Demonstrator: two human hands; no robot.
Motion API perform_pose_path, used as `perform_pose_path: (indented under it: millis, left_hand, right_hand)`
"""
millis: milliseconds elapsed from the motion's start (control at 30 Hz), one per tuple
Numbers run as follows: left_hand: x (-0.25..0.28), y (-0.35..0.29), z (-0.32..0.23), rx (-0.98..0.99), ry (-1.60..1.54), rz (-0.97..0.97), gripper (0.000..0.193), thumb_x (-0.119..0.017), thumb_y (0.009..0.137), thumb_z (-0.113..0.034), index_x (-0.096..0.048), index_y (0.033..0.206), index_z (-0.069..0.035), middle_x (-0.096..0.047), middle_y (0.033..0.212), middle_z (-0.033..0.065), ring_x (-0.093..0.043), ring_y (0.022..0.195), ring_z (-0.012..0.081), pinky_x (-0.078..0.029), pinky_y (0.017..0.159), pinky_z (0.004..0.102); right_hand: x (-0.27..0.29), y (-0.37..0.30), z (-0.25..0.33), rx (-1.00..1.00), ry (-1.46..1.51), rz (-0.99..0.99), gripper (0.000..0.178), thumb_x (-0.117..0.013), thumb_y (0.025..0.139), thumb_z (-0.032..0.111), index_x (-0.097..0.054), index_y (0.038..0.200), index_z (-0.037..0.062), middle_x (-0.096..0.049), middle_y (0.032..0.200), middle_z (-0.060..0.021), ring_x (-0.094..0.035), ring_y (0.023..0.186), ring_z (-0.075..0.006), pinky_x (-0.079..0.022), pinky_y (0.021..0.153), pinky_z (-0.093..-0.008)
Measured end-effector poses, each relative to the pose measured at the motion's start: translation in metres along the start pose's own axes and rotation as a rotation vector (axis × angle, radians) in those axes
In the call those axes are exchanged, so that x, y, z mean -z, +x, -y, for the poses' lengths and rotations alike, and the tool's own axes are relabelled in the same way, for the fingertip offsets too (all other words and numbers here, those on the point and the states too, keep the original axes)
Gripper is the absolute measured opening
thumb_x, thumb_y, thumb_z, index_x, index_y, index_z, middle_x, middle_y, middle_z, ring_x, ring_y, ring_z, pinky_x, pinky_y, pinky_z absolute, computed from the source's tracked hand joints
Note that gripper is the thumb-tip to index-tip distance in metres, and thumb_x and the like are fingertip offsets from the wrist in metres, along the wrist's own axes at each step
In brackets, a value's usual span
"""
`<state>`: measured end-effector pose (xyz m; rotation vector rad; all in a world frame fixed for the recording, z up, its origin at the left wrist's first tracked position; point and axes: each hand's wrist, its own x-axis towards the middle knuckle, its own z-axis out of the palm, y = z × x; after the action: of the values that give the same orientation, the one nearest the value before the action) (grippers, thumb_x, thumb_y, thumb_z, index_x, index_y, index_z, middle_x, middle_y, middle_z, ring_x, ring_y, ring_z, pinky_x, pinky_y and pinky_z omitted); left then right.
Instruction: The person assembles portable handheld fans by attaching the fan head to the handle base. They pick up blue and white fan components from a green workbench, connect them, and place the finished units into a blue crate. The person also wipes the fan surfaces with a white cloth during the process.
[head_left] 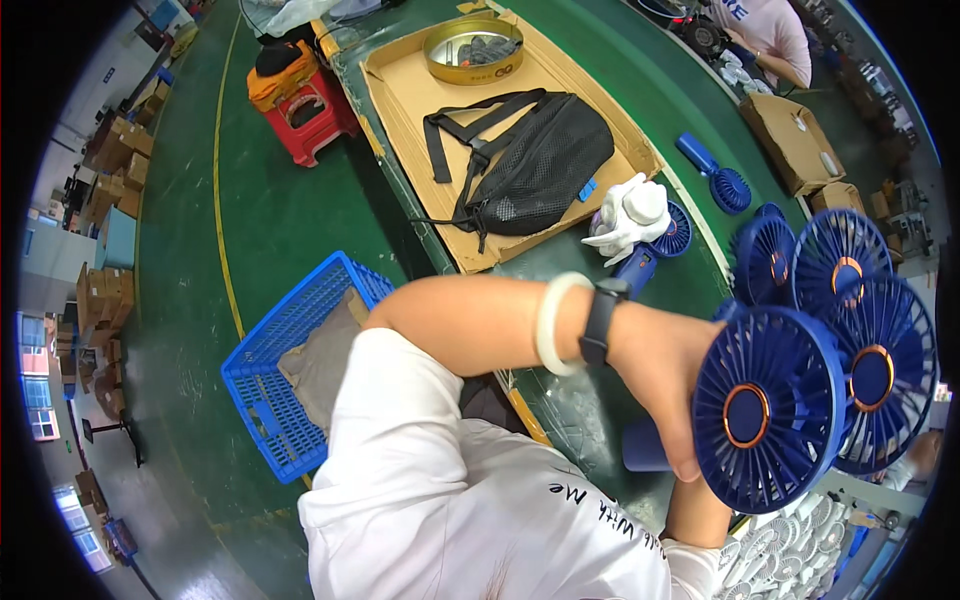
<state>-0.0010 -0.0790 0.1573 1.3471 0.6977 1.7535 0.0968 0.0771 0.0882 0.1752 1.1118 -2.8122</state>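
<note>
My left hand (655,365), with a pale bracelet and a black watch at the wrist, reaches across to the right. Its thumb points down along the back rim of a dark blue handheld fan (765,410) with a copper-coloured ring, and the hand appears closed on it. The other fingers are hidden. Behind this fan crowd several more blue fans (870,375). A blue cylindrical piece (645,447) shows below my left hand. My right forearm (697,515) rises from the lower edge; its hand is hidden behind the near fan and my left hand.
A cardboard tray (400,70) holds a black mesh bag (540,165) and a round tin (475,65). White gloves (635,215) lie beside another blue fan. A blue crate (290,370) and red stool (310,120) stand left. White fan parts (790,545) are heaped lower right; a person (770,40) sits opposite.
</note>
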Motion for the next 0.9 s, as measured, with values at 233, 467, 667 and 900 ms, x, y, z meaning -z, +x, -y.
perform_pose_path:
  millis: [233,467,667,900]
  left_hand:
    - [0.0,-0.027,-0.051,-0.452,0.671,-0.109,0.079,-0.083,0.061,-0.017,-0.045,0.13,-0.005,-0.05,0.129,0.0121,-0.046,0.12,0.0206,-0.029,0.106,0.0338]
    - [-0.004,-0.094,-0.083,-0.199,0.973,-0.324,0.06,-0.076,0.069,-0.017,-0.053,0.123,-0.004,-0.052,0.125,0.0093,-0.051,0.112,0.022,-0.04,0.096,0.0362]
    - [-0.004,-0.127,-0.069,-0.138,0.454,-0.816,0.07,-0.076,0.071,-0.024,-0.045,0.129,-0.002,-0.052,0.123,0.0067,-0.048,0.114,0.0177,-0.041,0.095,0.0349]
    - [-0.018,-0.183,-0.088,-0.26,0.522,-1.204,0.081,-0.075,0.067,-0.038,-0.04,0.131,-0.002,-0.056,0.113,0.0067,-0.056,0.098,0.016,-0.048,0.082,0.0315]
  right_hand:
    - [-0.056,0.06,0.012,0.051,-0.049,0.235,0.07,-0.055,0.086,0.045,-0.029,0.137,0.0048,-0.046,0.128,-0.0142,-0.052,0.112,-0.0233,-0.042,0.095,-0.0384]
    - [-0.116,0.112,0.004,-0.027,-0.143,0.448,0.069,-0.055,0.086,0.043,-0.027,0.137,0.0059,-0.048,0.124,-0.0112,-0.052,0.11,-0.0205,-0.042,0.094,-0.0363]
    - [-0.12,0.124,-0.034,-0.203,-0.071,0.498,0.066,-0.052,0.09,0.038,-0.023,0.141,0.0085,-0.04,0.135,-0.0122,-0.041,0.122,-0.0232,-0.033,0.101,-0.0407]
    - [-0.111,0.125,-0.056,-0.218,-0.123,0.487,0.074,-0.052,0.09,0.033,-0.01,0.145,0.0061,-0.02,0.146,-0.02,-0.023,0.135,-0.0305,-0.025,0.106,-0.0421]
